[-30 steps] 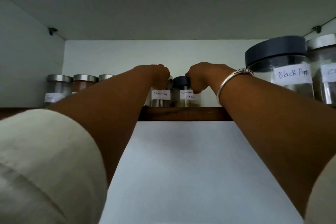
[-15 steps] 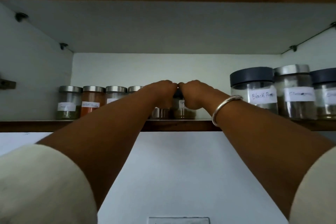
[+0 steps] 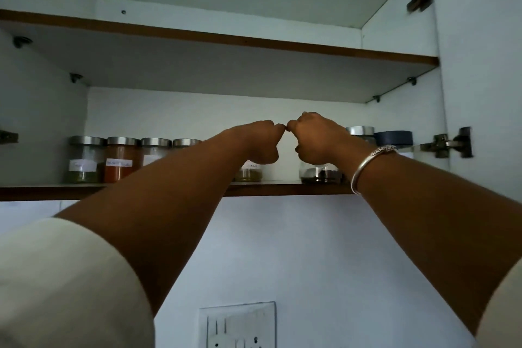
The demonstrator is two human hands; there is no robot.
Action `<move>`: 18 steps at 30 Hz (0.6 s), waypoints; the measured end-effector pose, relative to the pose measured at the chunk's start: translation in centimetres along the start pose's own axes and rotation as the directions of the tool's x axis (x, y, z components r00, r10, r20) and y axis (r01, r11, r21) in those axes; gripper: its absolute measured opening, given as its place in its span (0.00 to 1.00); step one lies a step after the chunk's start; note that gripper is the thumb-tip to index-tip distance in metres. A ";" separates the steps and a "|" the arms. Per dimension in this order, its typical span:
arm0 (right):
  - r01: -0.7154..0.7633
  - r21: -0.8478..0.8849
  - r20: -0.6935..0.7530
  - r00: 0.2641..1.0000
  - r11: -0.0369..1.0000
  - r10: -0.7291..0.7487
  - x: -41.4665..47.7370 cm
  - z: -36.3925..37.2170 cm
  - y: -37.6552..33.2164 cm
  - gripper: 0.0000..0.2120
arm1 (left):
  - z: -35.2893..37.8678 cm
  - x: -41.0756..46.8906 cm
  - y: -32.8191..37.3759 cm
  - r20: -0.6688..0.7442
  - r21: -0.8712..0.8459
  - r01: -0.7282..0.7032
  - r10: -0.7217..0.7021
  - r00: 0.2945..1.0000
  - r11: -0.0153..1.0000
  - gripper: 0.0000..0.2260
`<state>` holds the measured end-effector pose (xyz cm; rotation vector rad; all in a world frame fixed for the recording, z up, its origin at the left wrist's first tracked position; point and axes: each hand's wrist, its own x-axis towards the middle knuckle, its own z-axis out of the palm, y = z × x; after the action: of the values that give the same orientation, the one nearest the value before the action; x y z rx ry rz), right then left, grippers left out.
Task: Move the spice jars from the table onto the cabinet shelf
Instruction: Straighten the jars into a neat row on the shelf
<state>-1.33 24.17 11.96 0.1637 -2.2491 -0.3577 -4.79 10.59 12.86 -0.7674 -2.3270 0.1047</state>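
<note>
Two small glass spice jars stand on the brown-edged cabinet shelf (image 3: pixel 282 189). My left hand (image 3: pixel 258 141) is closed over the top of the jar of yellowish spice (image 3: pixel 250 174), which carries a white label. My right hand (image 3: pixel 316 137), with a silver bangle on its wrist, is closed over the top of the jar of dark spice (image 3: pixel 319 176). Both lids are hidden under my fingers. My knuckles touch above a bare gap between the two jars.
Several steel-lidded labelled jars (image 3: pixel 121 161) line the shelf's left part. A steel-lidded jar (image 3: pixel 360 130) and a dark-lidded jar (image 3: pixel 394 138) stand behind my right wrist. An upper shelf (image 3: pixel 226 38) hangs above. A door hinge (image 3: pixel 449 145) juts out at right, a wall socket (image 3: pixel 237 325) below.
The view has pulled back and tilted up, showing the upper shelf. The two jars, side by side before, now stand apart with a gap between them. Both hands stay on the jar tops.
</note>
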 end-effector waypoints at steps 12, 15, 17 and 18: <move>-0.040 0.123 -0.050 0.998 0.992 0.046 -4.9 0.0 10.3 0.29 | -1.4 1.1 9.8 -0.016 0.021 0.032 -0.032 0.999 0.999 0.31; -0.032 0.123 -0.019 0.999 0.992 0.035 -4.9 0.9 12.5 0.29 | -1.2 2.3 11.1 -0.014 0.042 0.086 -0.085 0.996 0.995 0.31; -0.026 0.127 -0.008 1.000 0.992 0.027 -5.0 1.7 13.5 0.30 | -0.7 2.9 12.0 -0.003 0.068 0.129 -0.129 0.992 0.989 0.31; -0.020 0.133 -0.014 1.000 0.991 0.022 -4.9 2.2 13.7 0.30 | -0.3 3.1 12.3 -0.001 0.082 0.140 -0.140 0.990 0.987 0.31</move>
<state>0.21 38.79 11.30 0.2118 -2.2584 -0.1951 -0.34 22.38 11.57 -0.5618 -2.3579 0.1386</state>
